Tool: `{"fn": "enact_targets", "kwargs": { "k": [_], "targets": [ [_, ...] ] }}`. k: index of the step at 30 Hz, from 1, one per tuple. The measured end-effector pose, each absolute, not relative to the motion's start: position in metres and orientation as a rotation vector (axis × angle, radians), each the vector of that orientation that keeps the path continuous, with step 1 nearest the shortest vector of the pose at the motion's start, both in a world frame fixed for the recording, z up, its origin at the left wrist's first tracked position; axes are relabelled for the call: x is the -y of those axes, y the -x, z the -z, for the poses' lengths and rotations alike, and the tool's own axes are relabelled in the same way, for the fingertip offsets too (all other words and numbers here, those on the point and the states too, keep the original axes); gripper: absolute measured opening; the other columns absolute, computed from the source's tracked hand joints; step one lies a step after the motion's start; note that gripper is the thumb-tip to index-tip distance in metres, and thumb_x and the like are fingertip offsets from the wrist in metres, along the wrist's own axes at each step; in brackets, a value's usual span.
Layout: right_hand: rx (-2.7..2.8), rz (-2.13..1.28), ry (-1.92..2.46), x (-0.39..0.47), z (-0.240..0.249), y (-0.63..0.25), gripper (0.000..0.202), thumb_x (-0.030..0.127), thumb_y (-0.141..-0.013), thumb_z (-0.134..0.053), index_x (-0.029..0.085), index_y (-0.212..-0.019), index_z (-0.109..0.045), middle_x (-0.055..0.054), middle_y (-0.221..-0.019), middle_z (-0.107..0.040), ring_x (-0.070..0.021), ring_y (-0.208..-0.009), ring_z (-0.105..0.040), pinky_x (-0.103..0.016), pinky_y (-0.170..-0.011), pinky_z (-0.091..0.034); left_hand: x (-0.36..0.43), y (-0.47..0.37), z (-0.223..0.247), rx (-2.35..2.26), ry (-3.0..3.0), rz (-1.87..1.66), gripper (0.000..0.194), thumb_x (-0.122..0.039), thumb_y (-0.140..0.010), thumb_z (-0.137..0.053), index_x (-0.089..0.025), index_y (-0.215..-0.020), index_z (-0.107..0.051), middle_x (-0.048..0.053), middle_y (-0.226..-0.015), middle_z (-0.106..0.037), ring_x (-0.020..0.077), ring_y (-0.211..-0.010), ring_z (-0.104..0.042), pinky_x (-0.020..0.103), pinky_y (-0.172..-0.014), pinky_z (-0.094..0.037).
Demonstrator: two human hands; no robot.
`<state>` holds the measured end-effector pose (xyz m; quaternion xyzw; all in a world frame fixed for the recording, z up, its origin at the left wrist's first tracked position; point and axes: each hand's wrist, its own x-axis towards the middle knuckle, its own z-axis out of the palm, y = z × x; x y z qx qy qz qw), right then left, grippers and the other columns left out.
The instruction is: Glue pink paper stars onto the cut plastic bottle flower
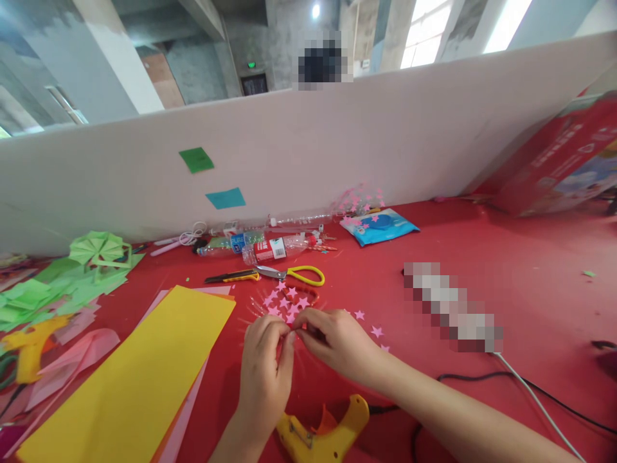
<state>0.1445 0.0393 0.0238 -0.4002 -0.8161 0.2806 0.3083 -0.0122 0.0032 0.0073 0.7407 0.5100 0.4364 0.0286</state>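
Left hand point(267, 354) and right hand point(340, 337) meet beside pink stars point(303, 303), fingers point(314, 317) pinched narrow; can't tell what's held. Likely fine fingertip work; next move needs steadiness.

Head-worn view, facing forward and down

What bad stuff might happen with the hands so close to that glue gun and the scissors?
The glue gun lies right by the left hand; if it's hot, it might burn that wrist. I can't tell whether it's on.

Its black cord runs by the right hand's forearm, so an arm might snag it and tug the gun.

The scissors lie just beyond the pink stars; reaching forward without looking might mean a poke.
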Motion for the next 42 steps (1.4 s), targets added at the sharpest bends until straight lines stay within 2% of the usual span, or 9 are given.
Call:
{"fn": "enact_targets", "kwargs": {
  "k": [5, 9, 16, 24, 34, 42],
  "targets": [
    [2.156, -0.711, 1.069, -0.0387, -0.0248, -0.145, 0.016, 0.013, -0.082, -0.051, 0.018, -0.091, -0.063, 0.004, -0.057, -0.055, -0.0091, -0.048, -0.045, -0.018, -0.051, -0.031, -0.0026, 0.0143, -0.0085, -1.553, -2.276, -1.365, 0.01, -0.014, -0.089, -0.05, -0.02, -0.081, -0.052, 0.002, -0.08, -0.059, 0.0163, -0.078, -0.058, 0.028, -0.071, -0.048],
    [2.187, -0.664, 1.075, -0.0379, -0.0243, -0.1441, 0.016, 0.011, -0.081, -0.05, 0.018, -0.088, -0.063, 0.001, -0.062, -0.06, -0.0099, -0.051, -0.049, -0.019, -0.052, -0.032, -0.0021, 0.0146, -0.0089, -1.573, -2.28, -1.345, 0.009, -0.015, -0.089, -0.05, -0.02, -0.082, -0.053, 0.003, -0.081, -0.059, 0.0171, -0.078, -0.058, 0.029, -0.07, -0.048],
    [2.215, -0.613, 1.058, -0.037, -0.0233, -0.1433, 0.016, 0.01, -0.082, -0.051, 0.019, -0.087, -0.063, 0.002, -0.058, -0.058, -0.0098, -0.049, -0.047, -0.019, -0.051, -0.029, -0.0022, 0.0127, -0.0065, -1.602, -2.292, -1.344, 0.011, -0.014, -0.089, -0.049, -0.021, -0.08, -0.052, 0.003, -0.081, -0.059, 0.0175, -0.078, -0.057, 0.03, -0.071, -0.049],
    [2.202, -0.65, 1.062, -0.0383, -0.0237, -0.144, 0.018, 0.01, -0.083, -0.048, 0.018, -0.089, -0.063, -0.001, -0.067, -0.065, -0.0109, -0.054, -0.053, -0.019, -0.053, -0.032, -0.0043, 0.0138, -0.0074, -1.578, -2.279, -1.325, 0.008, -0.016, -0.089, -0.05, -0.021, -0.083, -0.054, 0.003, -0.083, -0.06, 0.0172, -0.079, -0.058, 0.03, -0.071, -0.049],
    [2.22, -0.634, 1.081, -0.0367, -0.023, -0.1425, 0.016, 0.01, -0.082, -0.049, 0.019, -0.088, -0.062, 0.001, -0.062, -0.061, -0.0104, -0.051, -0.051, -0.019, -0.052, -0.031, -0.0028, 0.0121, -0.0042, -1.583, -2.308, -1.342, 0.011, -0.012, -0.089, -0.048, -0.02, -0.083, -0.051, 0.003, -0.082, -0.058, 0.017, -0.078, -0.057, 0.029, -0.071, -0.048],
    [2.172, -0.699, 1.075, -0.0378, -0.0245, -0.1442, 0.019, 0.011, -0.083, -0.048, 0.019, -0.091, -0.063, -0.001, -0.069, -0.066, -0.0115, -0.057, -0.056, -0.019, -0.055, -0.033, -0.0035, 0.0134, -0.0036, -1.581, -2.316, -1.308, 0.01, -0.013, -0.09, -0.049, -0.02, -0.083, -0.051, 0.002, -0.081, -0.058, 0.0167, -0.079, -0.057, 0.028, -0.071, -0.047]
  ]
}}
